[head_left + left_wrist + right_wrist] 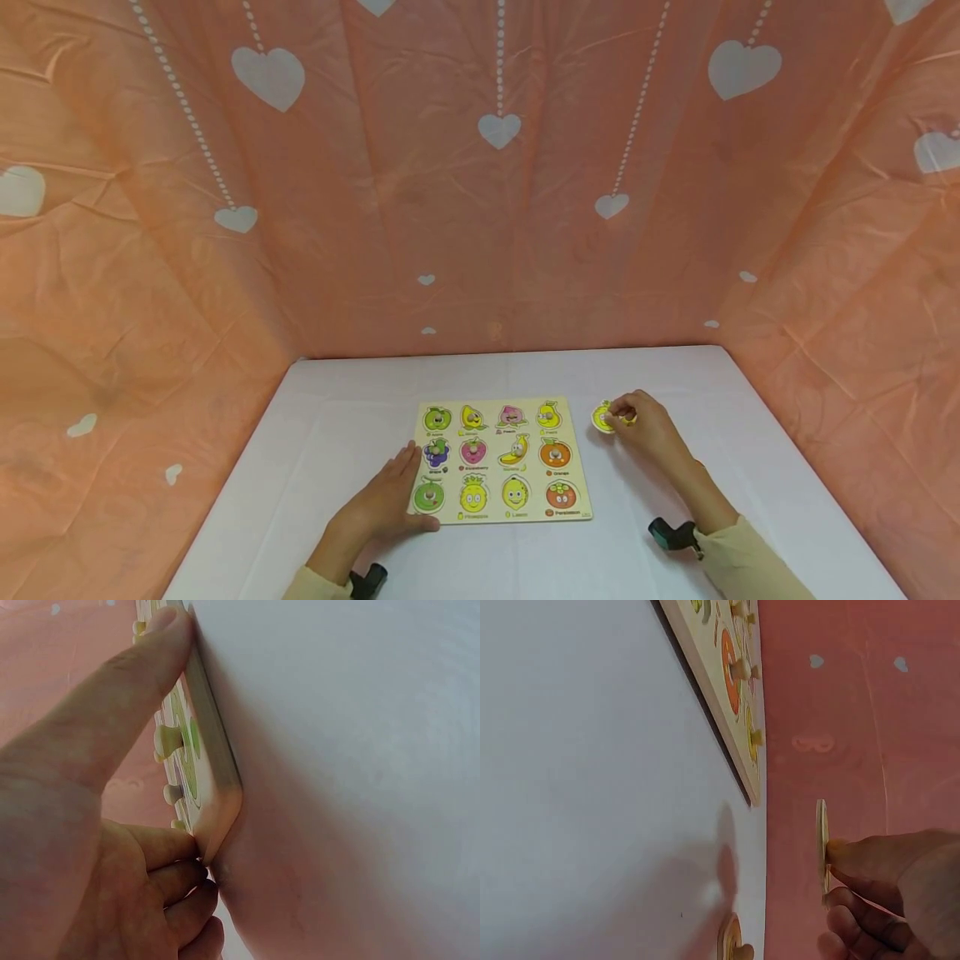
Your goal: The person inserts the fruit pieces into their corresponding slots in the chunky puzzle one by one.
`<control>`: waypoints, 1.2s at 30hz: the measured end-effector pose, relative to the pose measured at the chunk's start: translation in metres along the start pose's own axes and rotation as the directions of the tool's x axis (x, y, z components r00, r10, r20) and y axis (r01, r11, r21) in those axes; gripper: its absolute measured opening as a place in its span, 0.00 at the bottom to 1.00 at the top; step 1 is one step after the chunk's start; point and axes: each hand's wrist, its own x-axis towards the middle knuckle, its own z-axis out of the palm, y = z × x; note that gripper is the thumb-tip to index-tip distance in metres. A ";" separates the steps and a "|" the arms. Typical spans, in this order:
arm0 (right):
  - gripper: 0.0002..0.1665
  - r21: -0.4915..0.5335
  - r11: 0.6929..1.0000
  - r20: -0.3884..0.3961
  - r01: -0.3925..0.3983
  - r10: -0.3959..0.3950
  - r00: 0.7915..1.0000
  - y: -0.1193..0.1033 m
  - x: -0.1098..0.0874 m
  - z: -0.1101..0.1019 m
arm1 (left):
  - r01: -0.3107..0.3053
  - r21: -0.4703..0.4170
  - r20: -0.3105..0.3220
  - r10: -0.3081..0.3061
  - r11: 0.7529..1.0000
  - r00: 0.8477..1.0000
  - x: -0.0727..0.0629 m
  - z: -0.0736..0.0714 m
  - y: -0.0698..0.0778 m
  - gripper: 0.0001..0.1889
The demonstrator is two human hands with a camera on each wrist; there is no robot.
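Note:
A wooden fruit puzzle board (491, 482) lies on the table, with rows of fruit pictures and small knobs on many pieces. My left hand (381, 497) rests along its left side, fingers against that edge and thumb by the near corner. In the left wrist view the thumb (142, 667) lies straight along the board's edge (214, 750). To the right of the board, my right hand (651, 429) pinches a yellow puzzle piece (601, 417). Seen edge-on, this thin piece (822, 851) hangs above the table between thumb and fingers, its knob hidden by them.
Another knobbed puzzle piece (730, 939) lies on the table below the right hand. The white table (337, 417) is enclosed by an orange-pink cloth (495, 250) with white hearts at the back and both sides. Dark wrist devices (671, 535) show at the sleeves.

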 end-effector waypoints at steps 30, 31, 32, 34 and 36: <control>0.06 0.077 0.994 0.108 0.072 -0.080 0.991 -0.043 -0.008 0.041 | -0.019 0.006 -0.011 0.019 1.000 1.000 -0.003 -0.003 0.006 0.65; 0.06 0.080 0.993 0.111 0.081 -0.090 0.990 -0.044 -0.008 0.042 | -0.021 0.006 -0.012 0.021 1.000 1.000 -0.003 -0.003 0.005 0.65; 0.06 0.085 0.993 0.115 0.085 -0.094 0.989 -0.046 -0.009 0.043 | -0.022 0.007 -0.013 0.022 1.000 1.000 -0.003 -0.002 0.005 0.65; 0.06 0.095 0.991 0.123 0.090 -0.101 0.987 -0.050 -0.010 0.046 | -0.024 0.009 -0.014 0.024 1.000 1.000 -0.003 -0.002 0.004 0.65; 0.06 0.103 0.991 0.133 0.088 -0.102 0.986 -0.054 -0.010 0.049 | -0.027 0.012 -0.015 0.027 1.000 1.000 -0.002 -0.002 0.004 0.65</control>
